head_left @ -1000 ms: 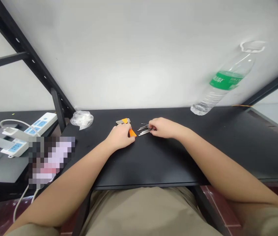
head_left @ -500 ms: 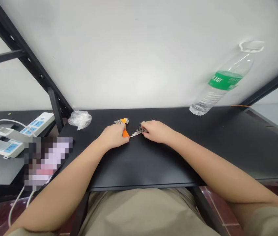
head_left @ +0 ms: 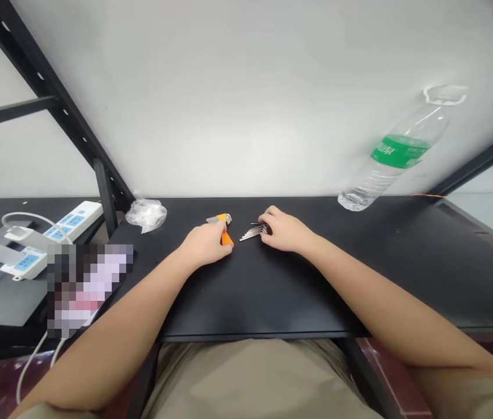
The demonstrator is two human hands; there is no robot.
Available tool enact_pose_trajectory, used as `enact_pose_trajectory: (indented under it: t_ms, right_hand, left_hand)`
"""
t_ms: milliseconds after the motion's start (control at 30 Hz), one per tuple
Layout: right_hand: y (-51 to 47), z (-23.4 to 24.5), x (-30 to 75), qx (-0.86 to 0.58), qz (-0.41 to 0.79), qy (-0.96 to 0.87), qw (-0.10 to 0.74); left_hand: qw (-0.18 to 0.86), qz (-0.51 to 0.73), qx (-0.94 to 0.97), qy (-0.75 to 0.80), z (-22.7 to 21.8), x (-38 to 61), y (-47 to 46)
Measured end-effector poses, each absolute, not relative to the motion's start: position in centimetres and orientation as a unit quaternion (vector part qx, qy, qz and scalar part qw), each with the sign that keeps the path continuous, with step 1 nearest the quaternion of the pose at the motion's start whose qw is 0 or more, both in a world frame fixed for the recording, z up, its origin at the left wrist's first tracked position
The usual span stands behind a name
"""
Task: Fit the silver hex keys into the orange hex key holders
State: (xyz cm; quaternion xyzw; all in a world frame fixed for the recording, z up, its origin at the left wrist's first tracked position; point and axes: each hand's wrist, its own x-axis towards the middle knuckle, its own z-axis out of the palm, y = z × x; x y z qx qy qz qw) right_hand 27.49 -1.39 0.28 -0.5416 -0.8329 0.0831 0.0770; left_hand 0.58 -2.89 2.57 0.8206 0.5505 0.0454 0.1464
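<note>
Left hand [head_left: 205, 244]: palm down, fingers curled round the orange holder [head_left: 227, 238], clamped on it, heel of the hand low over the table. Short steel keys [head_left: 214, 220] fanned out of the holder's far end, yellow-orange top showing just past the knuckles. Right hand [head_left: 283, 231]: palm down, fingers closed over the bent ends of a loose bundle of hex keys [head_left: 254, 233], long arms pointing left toward the holder.

Hands apart but near, small gap between holder and bundle, both at mid-frame on the black table [head_left: 272, 291]. Both forearms reaching in from the bottom corners, khaki trousers [head_left: 250, 378] below the table's front edge.

No real containers, only a crumpled clear plastic bag [head_left: 146, 214] at the table's back edge, left of the hands, contents unclear. Water bottle [head_left: 392, 154], green label, tilted, upper right, base at the back edge, well apart from the hands. Power strips [head_left: 70, 221] with white plugs on a lower surface at left, white cable [head_left: 32, 364] hanging at lower left. Pixelated patch [head_left: 89, 288] beside the table's left end, contents impossible to tell. Black rack frame [head_left: 50, 99] upper left, against a white wall [head_left: 246, 99].
</note>
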Motion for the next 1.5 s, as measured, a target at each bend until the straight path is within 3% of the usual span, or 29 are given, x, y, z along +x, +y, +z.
enact_pose_trajectory:
  t_ms: [300, 700, 933, 1267, 1500]
  right_hand:
    - [-0.6, -0.3, 27.8, -0.585, 0.064, -0.805, 0.072]
    - [-0.4, -0.1, 28.0, -0.478, 0.069, -0.87, 0.094]
    - [0.8, 0.1, 30.0, -0.534, 0.047, -0.842, 0.063]
    - [0.8, 0.9, 31.0, -0.501, 0.021, -0.864, 0.055]
    - [0.1, 1.4, 30.0, -0.488, 0.054, -0.871, 0.022]
  left_hand:
    - [0.149, 0.061, 0.824, 0.544, 2.2, 0.4, -2.8]
    - [0.135, 0.047, 0.829, 0.541, 2.0, 0.2, -2.7]
    - [0.147, 0.088, 0.836, 0.521, 2.0, 0.7, -2.9]
    - [0.241, 0.119, 0.813, 0.517, 2.5, 1.0, -3.6]
    - [0.335, 0.209, 0.776, 0.492, 1.5, 1.2, -3.1]
